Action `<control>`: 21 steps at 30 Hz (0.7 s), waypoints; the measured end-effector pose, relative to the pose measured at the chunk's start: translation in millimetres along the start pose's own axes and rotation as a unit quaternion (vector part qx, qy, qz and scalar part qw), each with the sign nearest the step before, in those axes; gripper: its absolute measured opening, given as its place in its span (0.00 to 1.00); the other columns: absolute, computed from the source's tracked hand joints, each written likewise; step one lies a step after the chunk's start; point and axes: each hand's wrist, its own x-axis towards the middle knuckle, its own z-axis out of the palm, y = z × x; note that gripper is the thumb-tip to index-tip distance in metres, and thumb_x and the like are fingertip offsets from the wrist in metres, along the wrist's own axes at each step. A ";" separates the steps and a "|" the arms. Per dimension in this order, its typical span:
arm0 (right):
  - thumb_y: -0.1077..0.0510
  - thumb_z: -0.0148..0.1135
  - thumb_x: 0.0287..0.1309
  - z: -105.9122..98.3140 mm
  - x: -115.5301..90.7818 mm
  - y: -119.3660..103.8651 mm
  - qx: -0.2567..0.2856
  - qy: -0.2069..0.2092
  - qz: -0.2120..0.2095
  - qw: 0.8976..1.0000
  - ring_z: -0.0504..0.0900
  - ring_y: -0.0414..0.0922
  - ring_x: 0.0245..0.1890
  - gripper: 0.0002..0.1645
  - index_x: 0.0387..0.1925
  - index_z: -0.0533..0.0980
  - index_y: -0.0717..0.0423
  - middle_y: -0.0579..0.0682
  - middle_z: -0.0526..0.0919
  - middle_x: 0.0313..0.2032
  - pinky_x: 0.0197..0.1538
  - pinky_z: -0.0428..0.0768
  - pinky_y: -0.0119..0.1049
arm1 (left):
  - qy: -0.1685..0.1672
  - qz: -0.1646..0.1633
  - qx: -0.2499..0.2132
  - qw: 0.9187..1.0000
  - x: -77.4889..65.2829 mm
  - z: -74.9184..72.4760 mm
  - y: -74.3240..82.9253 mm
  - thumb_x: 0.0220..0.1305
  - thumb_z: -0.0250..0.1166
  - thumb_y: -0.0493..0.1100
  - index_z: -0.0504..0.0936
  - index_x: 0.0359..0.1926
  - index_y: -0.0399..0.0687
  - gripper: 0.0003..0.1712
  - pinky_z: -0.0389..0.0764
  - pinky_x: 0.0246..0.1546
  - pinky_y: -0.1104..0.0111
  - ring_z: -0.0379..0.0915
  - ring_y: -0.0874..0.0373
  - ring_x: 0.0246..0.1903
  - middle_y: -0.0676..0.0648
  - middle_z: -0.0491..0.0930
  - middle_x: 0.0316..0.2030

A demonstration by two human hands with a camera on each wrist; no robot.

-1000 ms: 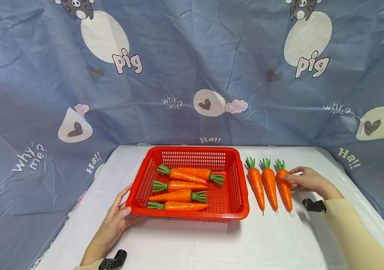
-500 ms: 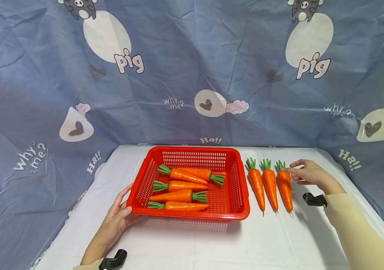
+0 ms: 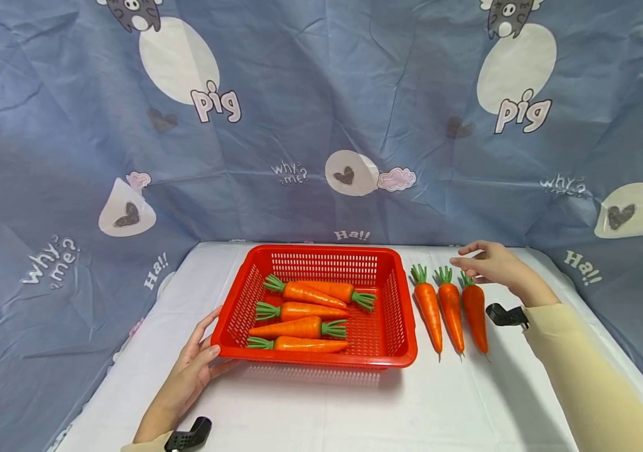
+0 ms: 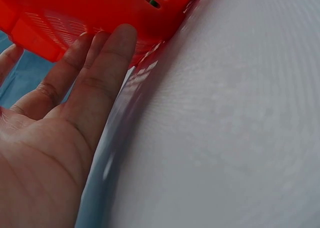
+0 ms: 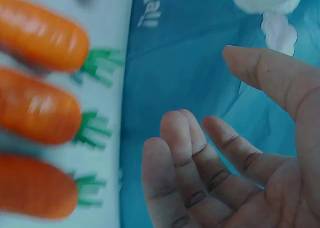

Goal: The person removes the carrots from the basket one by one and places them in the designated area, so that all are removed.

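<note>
A red plastic basket (image 3: 321,361) with slotted walls holds several orange carrots (image 3: 310,311) with green tops. My left hand (image 3: 186,376) rests against its front left corner; in the left wrist view the straight fingers (image 4: 102,78) touch the red wall under the rim. To the right of the basket, three more carrots (image 3: 450,317) lie side by side, tops toward the back. My right hand (image 3: 493,267) hovers over the top of the rightmost carrot (image 3: 474,314) and holds nothing. The right wrist view shows its fingers apart and loosely bent, away from the carrots (image 5: 37,108).
A white cloth (image 3: 321,414) covers the table. Behind and at both sides hangs a blue printed curtain (image 3: 276,125), close to the table's back edge. A small black device (image 3: 190,434) sits on the left wrist, another black device (image 3: 507,315) on the right.
My right hand has let go of the rightmost carrot and moved up and back, past its green top. The carrots, the basket and my left hand stay in place.
</note>
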 end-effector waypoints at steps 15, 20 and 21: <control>0.42 0.69 0.71 30.1 17.7 -71.9 -0.008 -0.009 -0.076 0.997 0.87 0.41 0.40 0.36 0.67 0.73 0.63 0.56 0.88 0.48 0.47 0.90 0.36 | 0.007 -0.007 0.005 1.000 -1.2 0.2 1.4 0.84 0.48 0.38 0.45 0.88 0.61 0.40 0.86 0.59 0.63 0.80 0.63 0.65 0.61 0.72 0.71; 0.44 0.67 0.73 41.3 21.0 -93.1 -0.007 -0.015 -0.100 0.995 0.88 0.43 0.41 0.32 0.65 0.75 0.62 0.58 0.87 0.48 0.50 0.91 0.40 | 0.008 -0.004 0.007 1.000 -0.5 -0.1 1.3 0.83 0.48 0.38 0.45 0.88 0.61 0.40 0.86 0.59 0.63 0.80 0.63 0.65 0.61 0.72 0.71; 0.44 0.67 0.73 44.3 22.0 -97.1 -0.006 -0.016 -0.103 0.995 0.88 0.45 0.41 0.31 0.64 0.75 0.61 0.59 0.87 0.48 0.49 0.91 0.40 | 0.008 -0.004 0.007 1.000 -0.6 -0.2 1.1 0.83 0.48 0.38 0.45 0.88 0.61 0.40 0.86 0.59 0.63 0.80 0.62 0.65 0.61 0.72 0.71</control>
